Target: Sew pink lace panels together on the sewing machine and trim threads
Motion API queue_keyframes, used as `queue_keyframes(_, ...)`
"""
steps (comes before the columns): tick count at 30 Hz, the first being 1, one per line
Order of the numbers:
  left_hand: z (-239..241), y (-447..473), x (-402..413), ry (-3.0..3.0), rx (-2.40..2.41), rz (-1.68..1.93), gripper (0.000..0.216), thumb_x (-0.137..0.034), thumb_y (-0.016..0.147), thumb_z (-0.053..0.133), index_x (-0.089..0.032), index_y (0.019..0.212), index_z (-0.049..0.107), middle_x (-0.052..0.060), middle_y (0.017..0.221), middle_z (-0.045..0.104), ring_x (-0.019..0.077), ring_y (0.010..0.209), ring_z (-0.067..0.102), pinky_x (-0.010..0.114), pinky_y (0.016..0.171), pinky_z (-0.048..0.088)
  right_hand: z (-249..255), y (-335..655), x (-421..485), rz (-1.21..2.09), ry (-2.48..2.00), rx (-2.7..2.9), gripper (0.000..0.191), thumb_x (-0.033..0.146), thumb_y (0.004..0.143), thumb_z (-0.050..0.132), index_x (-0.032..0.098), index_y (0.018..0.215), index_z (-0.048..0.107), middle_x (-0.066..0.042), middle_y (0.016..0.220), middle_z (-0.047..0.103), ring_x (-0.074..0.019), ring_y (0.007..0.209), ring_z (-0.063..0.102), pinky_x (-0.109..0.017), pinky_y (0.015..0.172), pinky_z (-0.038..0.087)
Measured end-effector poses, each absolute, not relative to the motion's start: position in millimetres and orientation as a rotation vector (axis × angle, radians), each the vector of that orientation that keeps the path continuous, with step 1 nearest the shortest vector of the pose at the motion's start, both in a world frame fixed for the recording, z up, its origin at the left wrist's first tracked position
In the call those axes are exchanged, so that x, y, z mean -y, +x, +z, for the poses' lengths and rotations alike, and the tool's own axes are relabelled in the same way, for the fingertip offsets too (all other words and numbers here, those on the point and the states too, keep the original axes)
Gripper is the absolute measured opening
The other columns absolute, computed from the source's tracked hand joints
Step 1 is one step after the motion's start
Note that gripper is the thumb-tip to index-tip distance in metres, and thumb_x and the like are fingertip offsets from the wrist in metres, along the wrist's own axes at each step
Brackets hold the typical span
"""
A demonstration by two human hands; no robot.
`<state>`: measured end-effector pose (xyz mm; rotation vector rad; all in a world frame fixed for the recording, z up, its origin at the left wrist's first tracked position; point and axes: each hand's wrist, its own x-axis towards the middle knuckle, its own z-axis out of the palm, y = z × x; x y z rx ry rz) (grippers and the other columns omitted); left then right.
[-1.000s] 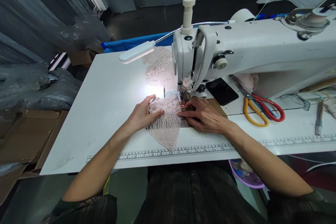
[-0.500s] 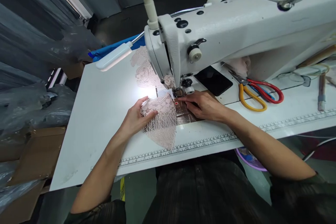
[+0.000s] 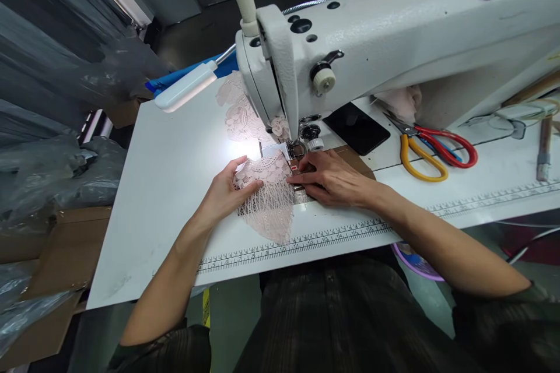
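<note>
Since half a second ago my right hand (image 3: 335,180) is sliding left, so its fingertips are now touching the right edge of the lace piece (image 3: 271,207), while my left hand (image 3: 225,189) is keeping its place on the lace's left side. Both hands are lying flat and pinching nothing: the left is pressing down with loosely spread fingers, the right is pressing with its fingers stretched out close together. I am holding the lace just in front of the sewing machine (image 3: 394,41), its top edge reaching under the presser foot (image 3: 297,148). It is pale pink and see-through, with a dense flower pattern at the top and an open net below, tapering toward me. A second lace piece (image 3: 234,111) is lying behind the sewing machine's head, under the lamp (image 3: 186,86) that is throwing a bright patch onto the table (image 3: 166,186). The machine's head is hiding the needle from me. Under the sewing machine's arm I am seeing one black phone (image 3: 356,128) and, further right, two pairs of scissors, one yellow-handled (image 3: 422,160) and one red-handled (image 3: 452,148). One printed ruler (image 3: 306,242) is running along the table edge in front of the sewing machine.
</note>
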<state>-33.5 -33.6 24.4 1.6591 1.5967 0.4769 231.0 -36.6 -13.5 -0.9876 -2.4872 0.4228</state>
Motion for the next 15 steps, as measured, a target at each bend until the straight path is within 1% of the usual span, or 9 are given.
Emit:
queue_keyframes(4,25,-35,34,1.738,-1.613,0.435,0.074,-0.047,0.082,0.07,-0.014,0.143,0.044,0.016,0.139,0.055,0.0292,0.119,0.06,0.039,0.094,0.054,-12,229,39,0.386,-1.001,2.53,0.034,0.023,0.091,0.054,0.034,0.118,0.071,-0.01,0.116,0.06,-0.0276,0.11,0.053,-0.05,0.092,0.045)
queue_keyframes(6,25,-36,36,1.779,-1.608,0.423,0.074,-0.048,0.083,0.069,-0.014,0.143,0.043,0.017,0.138,0.055,0.0291,0.12,0.059,0.039,0.094,0.053,-12,229,39,0.389,-1.009,2.53,0.034,0.021,0.09,0.055,0.033,0.117,0.072,-0.01,0.116,0.059,-0.0277,0.11,0.053,-0.05,0.092,0.045)
queue_keyframes(8,25,-35,39,1.871,-1.613,0.409,0.074,-0.05,0.084,0.068,-0.015,0.144,0.043,0.015,0.131,0.059,0.0281,0.115,0.061,0.039,0.092,0.054,-11,228,40,0.39,-1.021,2.523,0.034,0.02,0.09,0.056,0.032,0.116,0.072,-0.01,0.115,0.059,-0.028,0.11,0.052,-0.051,0.093,0.045)
queue_keyframes(10,25,-34,41,2.063,-1.684,0.415,0.071,-0.053,0.084,0.067,-0.019,0.142,0.046,0.013,0.123,0.062,0.0266,0.102,0.064,0.038,0.081,0.055,-11,228,40,0.389,-1.024,2.513,0.033,0.019,0.09,0.056,0.032,0.116,0.072,-0.01,0.114,0.059,-0.0278,0.11,0.053,-0.05,0.093,0.044)
queue_keyframes(12,24,-32,40,2.333,-1.747,0.486,0.057,-0.053,0.086,0.064,-0.023,0.134,0.055,0.012,0.121,0.061,0.0244,0.091,0.063,0.036,0.069,0.054,-12,228,40,0.389,-1.021,2.506,0.034,0.019,0.09,0.057,0.032,0.116,0.072,-0.01,0.114,0.058,-0.0273,0.11,0.052,-0.049,0.093,0.044)
queue_keyframes(13,24,-30,38,2.475,-1.707,0.521,0.047,-0.051,0.089,0.06,-0.023,0.127,0.06,0.012,0.12,0.061,0.0232,0.088,0.062,0.035,0.066,0.054,-12,228,40,0.39,-1.019,2.505,0.034,0.018,0.09,0.057,0.032,0.117,0.072,-0.01,0.114,0.058,-0.0271,0.11,0.052,-0.049,0.093,0.043)
queue_keyframes(15,22,-25,31,2.704,-1.463,0.527,0.032,-0.043,0.096,0.052,-0.02,0.114,0.065,0.012,0.116,0.063,0.0215,0.088,0.061,0.036,0.069,0.055,-12,228,41,0.388,-1.02,2.509,0.035,0.017,0.089,0.057,0.032,0.117,0.072,-0.01,0.114,0.058,-0.0269,0.11,0.052,-0.048,0.094,0.042)
